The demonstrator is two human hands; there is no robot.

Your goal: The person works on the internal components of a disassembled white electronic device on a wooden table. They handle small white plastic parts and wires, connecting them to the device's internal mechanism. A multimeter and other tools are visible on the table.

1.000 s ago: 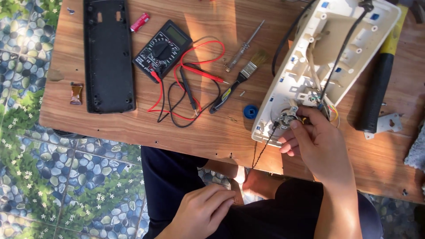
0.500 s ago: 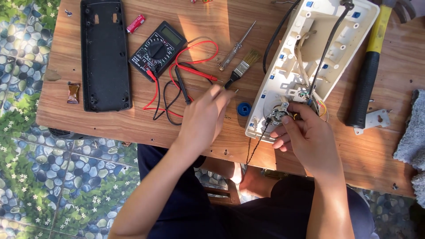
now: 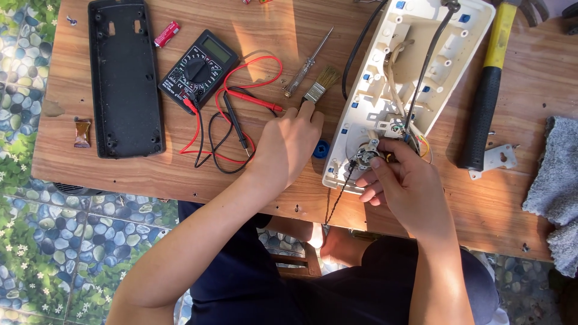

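My left hand [image 3: 289, 147] lies on the wooden table [image 3: 180, 171], fingers curled over the handle of a small brush [image 3: 322, 84]; only the bristles and ferrule show. My right hand [image 3: 409, 186] pinches a round metal part [image 3: 366, 156] with wires at the near end of an opened white plastic housing [image 3: 415, 66]. A black cable [image 3: 430, 60] runs down inside the housing to that part. A blue cap [image 3: 321, 149] sits between my hands.
A black multimeter [image 3: 198, 69] with red and black leads [image 3: 238, 111] lies left of my hand, beside a black cover panel [image 3: 123, 78]. A screwdriver [image 3: 307, 63], a yellow-handled hammer [image 3: 487, 90], a metal bracket [image 3: 497, 159] and a grey cloth [image 3: 557, 186] are also on the table.
My left hand rose from my lap, reached over the table edge and settled on the brush handle. My right hand stayed on the metal part.
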